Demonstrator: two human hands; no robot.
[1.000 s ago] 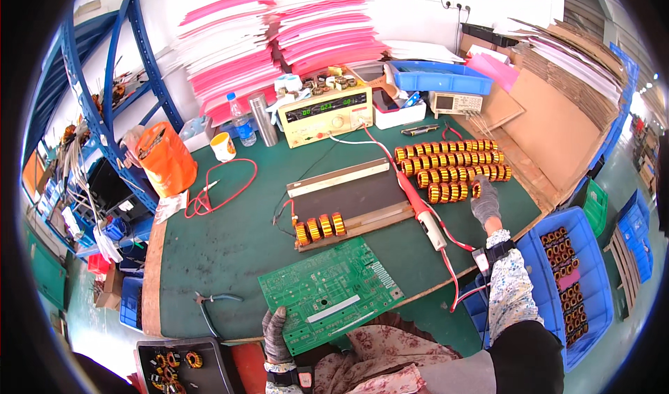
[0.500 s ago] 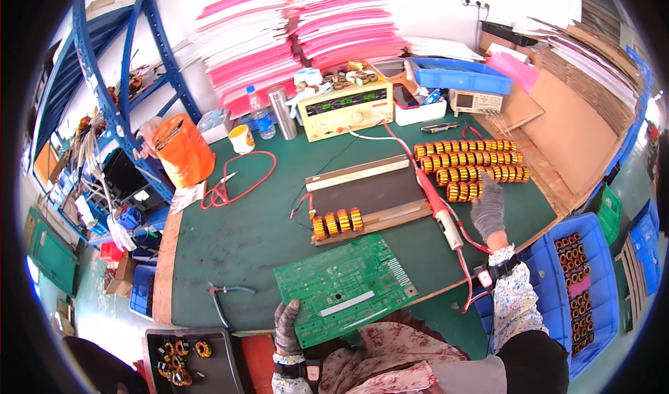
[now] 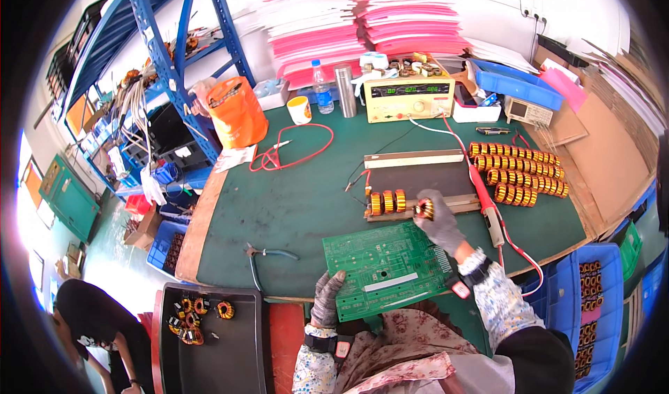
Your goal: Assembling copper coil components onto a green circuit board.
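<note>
My left hand (image 3: 327,298), in a grey glove, is closed on the left edge of a green circuit board (image 3: 390,265), which lies at the near edge of the green-topped table. Its thumb rests over the board's upper face. My right hand (image 3: 440,225), gloved too, pinches a copper-wound toroid coil (image 3: 424,209) just beyond the board. To the left of that coil, three more toroid coils (image 3: 388,202) stand in a row on the wooden-edged fixture (image 3: 418,158). A red-and-white probe (image 3: 484,199) lies right of my right hand.
Rows of coils (image 3: 519,163) stand at the right. A yellow bench instrument (image 3: 410,100) sits at the back. Pliers (image 3: 268,253) lie left of the board. A black tray (image 3: 216,362) holds coils at lower left; another person (image 3: 97,324) is beside it. Blue crates (image 3: 599,255) stand right.
My right hand has moved left from the coil rows to the fixture and now holds a coil. The fixture's row shows fewer coils. The whole view has shifted, while my left hand stays on the board.
</note>
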